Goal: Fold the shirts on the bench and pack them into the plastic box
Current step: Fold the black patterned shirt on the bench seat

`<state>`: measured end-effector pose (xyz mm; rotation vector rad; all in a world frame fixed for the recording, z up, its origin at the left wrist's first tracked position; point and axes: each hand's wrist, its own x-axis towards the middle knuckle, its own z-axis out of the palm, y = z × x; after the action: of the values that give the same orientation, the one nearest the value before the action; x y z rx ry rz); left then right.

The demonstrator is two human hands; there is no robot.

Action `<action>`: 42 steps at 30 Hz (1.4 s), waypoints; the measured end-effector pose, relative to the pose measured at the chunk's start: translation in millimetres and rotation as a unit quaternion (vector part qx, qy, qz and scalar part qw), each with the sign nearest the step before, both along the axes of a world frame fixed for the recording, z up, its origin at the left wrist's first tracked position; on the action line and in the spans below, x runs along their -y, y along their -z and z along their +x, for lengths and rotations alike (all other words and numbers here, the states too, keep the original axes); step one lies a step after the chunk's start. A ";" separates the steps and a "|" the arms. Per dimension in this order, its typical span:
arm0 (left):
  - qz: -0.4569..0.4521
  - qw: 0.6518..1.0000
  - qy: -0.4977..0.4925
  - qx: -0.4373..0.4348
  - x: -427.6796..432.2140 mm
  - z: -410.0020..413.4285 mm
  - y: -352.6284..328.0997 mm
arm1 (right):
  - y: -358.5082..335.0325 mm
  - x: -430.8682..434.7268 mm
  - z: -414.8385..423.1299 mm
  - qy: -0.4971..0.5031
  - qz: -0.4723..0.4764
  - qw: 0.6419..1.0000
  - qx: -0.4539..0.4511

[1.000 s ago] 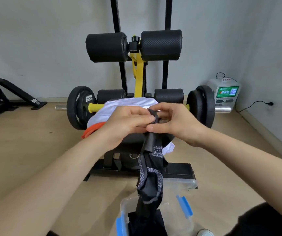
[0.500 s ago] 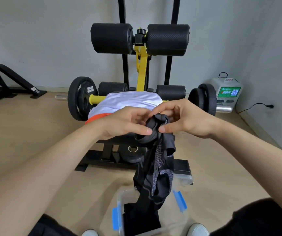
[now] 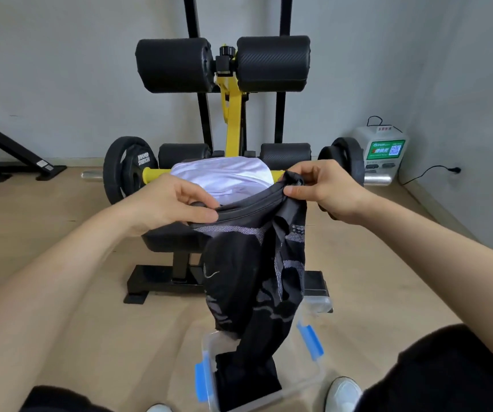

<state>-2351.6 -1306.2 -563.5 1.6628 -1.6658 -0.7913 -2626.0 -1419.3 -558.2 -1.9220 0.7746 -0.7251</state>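
Note:
A black shirt with grey patterning [image 3: 251,272] hangs in the air in front of the bench. My left hand [image 3: 174,203] pinches its upper edge on the left, and my right hand [image 3: 325,188] pinches the same edge on the right, so the edge is stretched between them. The shirt's lower end dangles into the clear plastic box [image 3: 313,379] with blue clips on the floor between my feet; dark fabric lies inside it. A white shirt [image 3: 224,175] lies on the black bench [image 3: 174,239] behind my hands.
The bench's yellow post and black roller pads [image 3: 223,65] rise behind the white shirt. A barbell with black weight plates [image 3: 124,171] crosses behind the bench. A white device with a green screen [image 3: 383,150] stands at the right wall, its cable plugged in. My white shoes flank the box.
My hands have drawn apart, spreading the black shirt's top edge that was bunched between them. The view has moved closer and lower over the box.

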 end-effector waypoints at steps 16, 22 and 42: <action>-0.037 0.980 -0.063 0.185 1.6 15.7 7.2 | 27.0 43.3 -7.4 0.085 -0.174 0.964 -0.182; -0.033 0.995 -0.076 -0.050 0.0 16.9 5.8 | 33.1 50.0 -7.2 0.090 -0.201 0.950 -0.222; -0.094 0.974 -0.127 0.164 -3.3 38.8 -0.7 | 21.3 56.3 2.0 0.064 -0.108 0.988 -0.089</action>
<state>-2312.8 -1302.9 -562.8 1.8942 -1.6373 -0.2346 -2624.0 -1475.6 -579.5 -2.1697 0.9705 -0.7461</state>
